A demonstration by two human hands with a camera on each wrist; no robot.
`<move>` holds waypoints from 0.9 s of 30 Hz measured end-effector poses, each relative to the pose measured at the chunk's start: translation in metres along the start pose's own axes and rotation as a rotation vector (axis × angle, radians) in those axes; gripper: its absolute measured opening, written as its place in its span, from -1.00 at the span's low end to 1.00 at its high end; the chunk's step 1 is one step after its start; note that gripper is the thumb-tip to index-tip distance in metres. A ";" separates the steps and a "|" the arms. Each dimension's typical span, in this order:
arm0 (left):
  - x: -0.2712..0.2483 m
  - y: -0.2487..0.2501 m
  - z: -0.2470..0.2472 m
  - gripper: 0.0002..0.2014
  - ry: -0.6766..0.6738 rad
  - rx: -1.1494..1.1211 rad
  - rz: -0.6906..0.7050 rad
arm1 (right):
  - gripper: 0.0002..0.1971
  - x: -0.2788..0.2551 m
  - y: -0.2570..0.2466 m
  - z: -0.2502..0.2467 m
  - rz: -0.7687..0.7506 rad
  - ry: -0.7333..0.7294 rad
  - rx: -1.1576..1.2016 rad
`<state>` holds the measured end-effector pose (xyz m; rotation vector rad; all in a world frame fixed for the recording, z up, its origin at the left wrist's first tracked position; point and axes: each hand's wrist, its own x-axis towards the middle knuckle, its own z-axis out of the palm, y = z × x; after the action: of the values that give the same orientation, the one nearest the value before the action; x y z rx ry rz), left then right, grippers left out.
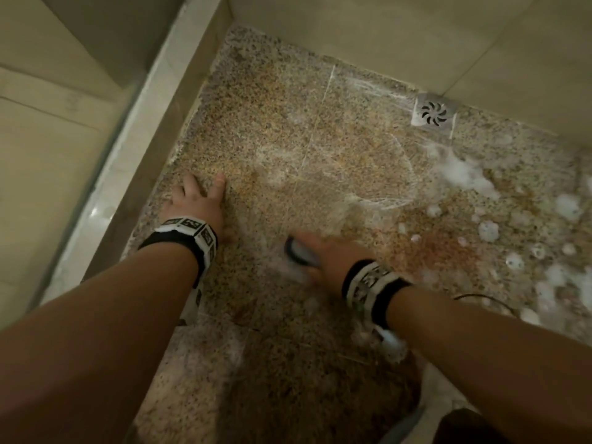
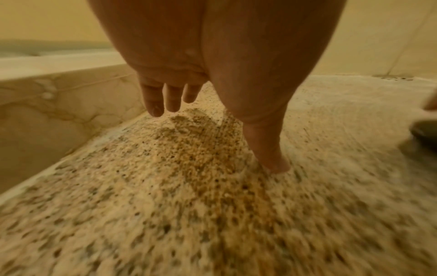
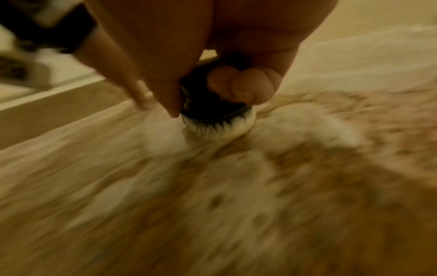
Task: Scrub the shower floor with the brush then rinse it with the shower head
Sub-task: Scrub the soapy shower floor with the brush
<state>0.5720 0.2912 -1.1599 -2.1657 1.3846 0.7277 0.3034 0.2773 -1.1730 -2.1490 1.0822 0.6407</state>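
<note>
The speckled granite shower floor [image 1: 320, 139] is wet, with soap streaks and white foam [image 1: 461, 174] toward the right. My right hand [image 1: 323, 254] grips a dark scrub brush [image 1: 299, 251] near the floor's middle front, blurred by motion. In the right wrist view my fingers curl round the black brush [image 3: 208, 104], and its white bristles [image 3: 217, 127] press into suds on the floor. My left hand [image 1: 198, 203] rests flat on the floor [image 2: 165, 186] beside the left kerb, fingers spread; its fingers [image 2: 172, 99] are straight in the left wrist view. No shower head is in view.
A square metal drain [image 1: 434, 113] sits in the far right corner by the tiled wall [image 1: 384, 36]. A pale marble kerb [image 1: 134, 129] bounds the floor on the left. A thin dark cord [image 1: 480, 298] lies on the floor behind my right wrist.
</note>
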 end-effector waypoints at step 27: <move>0.000 0.051 0.008 0.38 -0.173 0.010 -0.006 | -0.22 -0.006 0.011 -0.004 0.114 0.086 0.192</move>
<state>0.5238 0.2765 -1.1707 -2.0448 1.2901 0.8813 0.2914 0.2724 -1.1693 -1.9764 1.2665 0.4781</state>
